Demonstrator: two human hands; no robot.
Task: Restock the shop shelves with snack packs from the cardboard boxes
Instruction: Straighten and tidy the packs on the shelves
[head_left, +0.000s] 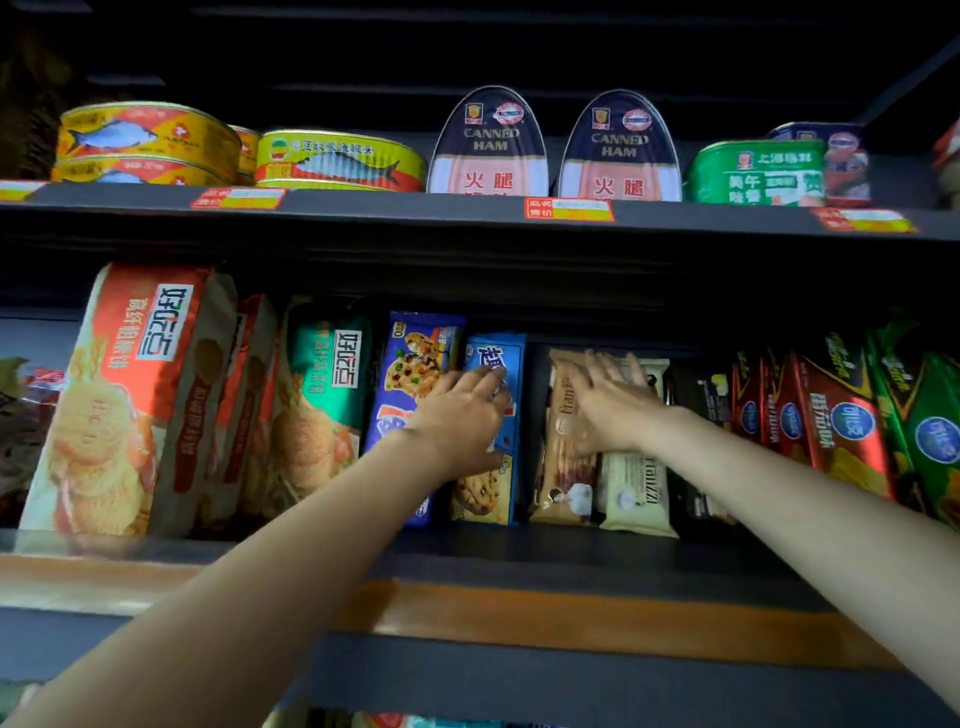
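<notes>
Both my arms reach onto the middle shelf (519, 551). My left hand (462, 415) lies with fingers fairly straight against an upright blue cookie pack (493, 483), beside a second blue cookie pack (410, 374). My right hand (608, 400) presses flat, fingers spread, on a tan biscuit pack (561, 467) next to a cream biscuit pack (636, 488). A dark gap separates the blue pack and the tan pack. No cardboard box is in view.
Large orange biscuit bags (119, 405) and a green-labelled one (322, 405) stand on the left. Red and green snack packs (841, 426) lean on the right. The upper shelf holds fish tins (150, 140), canned ham (491, 145) and a green tin (758, 171).
</notes>
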